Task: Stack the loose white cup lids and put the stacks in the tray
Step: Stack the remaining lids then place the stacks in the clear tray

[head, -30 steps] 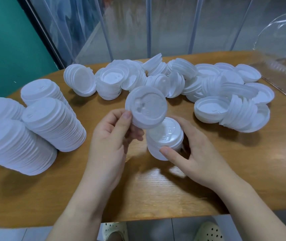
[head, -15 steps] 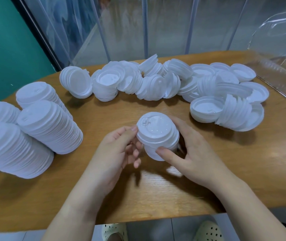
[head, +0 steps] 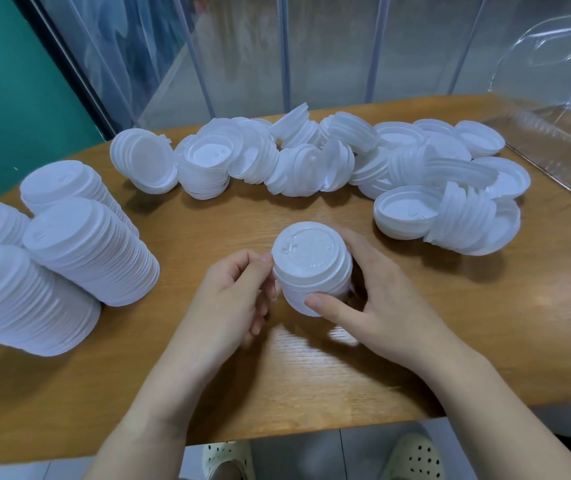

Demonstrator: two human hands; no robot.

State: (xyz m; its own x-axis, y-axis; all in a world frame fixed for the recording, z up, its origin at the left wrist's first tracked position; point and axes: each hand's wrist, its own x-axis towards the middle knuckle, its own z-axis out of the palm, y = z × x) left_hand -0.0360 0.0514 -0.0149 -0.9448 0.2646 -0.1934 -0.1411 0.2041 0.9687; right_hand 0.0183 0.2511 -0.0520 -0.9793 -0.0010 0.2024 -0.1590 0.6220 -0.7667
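A short stack of white cup lids (head: pixel 312 268) stands on the wooden table (head: pixel 312 375) in front of me. My right hand (head: pixel 374 306) wraps round it, thumb on the near side and fingers behind. My left hand (head: pixel 232 299) is beside the stack, with its fingertips touching the top lid's left rim. Loose white lids (head: pixel 312 161) lie in a jumbled row across the far side of the table. Tall finished stacks (head: pixel 86 247) lean together at the left. A clear plastic tray (head: pixel 554 109) sits at the far right corner.
A teal wall and clear plastic curtain strips stand behind the table. The table's near edge runs just below my forearms, with my shoes visible on the floor beneath it.
My left hand brought a single lid down onto the stack that my right hand holds. It has let the lid go and now only touches its rim.
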